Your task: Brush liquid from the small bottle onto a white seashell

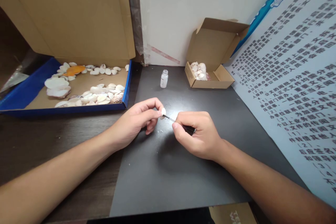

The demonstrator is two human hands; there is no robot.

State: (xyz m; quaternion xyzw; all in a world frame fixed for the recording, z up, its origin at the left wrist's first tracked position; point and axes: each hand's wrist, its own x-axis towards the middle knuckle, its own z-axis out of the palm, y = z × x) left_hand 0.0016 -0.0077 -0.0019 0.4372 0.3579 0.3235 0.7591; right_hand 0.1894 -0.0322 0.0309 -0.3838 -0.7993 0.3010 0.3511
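Pinching lil shell in left hand, gripping brush against it with right hand, this side of bottle.

The grey surface bears a bottle, cardboard box and crumbs.

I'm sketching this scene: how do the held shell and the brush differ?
The shell is pale and rounded; the brush is slim with a black handle. The left hand pinches the shell; the right hand grips the brush. Both are held above the gray surface.
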